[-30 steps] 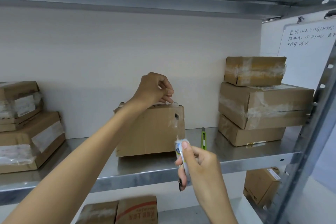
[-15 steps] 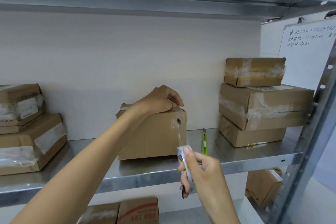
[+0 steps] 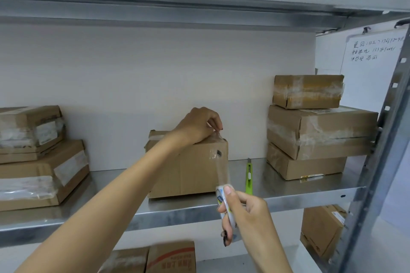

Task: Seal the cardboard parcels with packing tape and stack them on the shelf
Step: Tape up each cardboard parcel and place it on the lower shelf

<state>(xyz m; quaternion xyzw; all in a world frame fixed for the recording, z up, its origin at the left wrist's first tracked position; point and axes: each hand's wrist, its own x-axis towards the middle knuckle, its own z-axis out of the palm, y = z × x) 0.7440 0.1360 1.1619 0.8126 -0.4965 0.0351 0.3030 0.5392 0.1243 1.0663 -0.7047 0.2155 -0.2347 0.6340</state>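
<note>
parcel (image 3: 188,170) mid shelf (image 3: 288,190) | left hand (image 3: 199,126) up from its flat press, fingertips now pinching tape strip (image 3: 221,170) at top right corner | right hand (image 3: 246,213) clamped on tape roll (image 3: 223,201), near edge | strip stretched, seal likely unfinished, cut pending

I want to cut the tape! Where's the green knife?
In the head view, the green knife lies on the metal shelf, just right of the middle box and left of the stack of three boxes.

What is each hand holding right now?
Left hand: pinching the clear tape strip on the brown cardboard box.
Right hand: gripping the white-sided tape roll.
</note>
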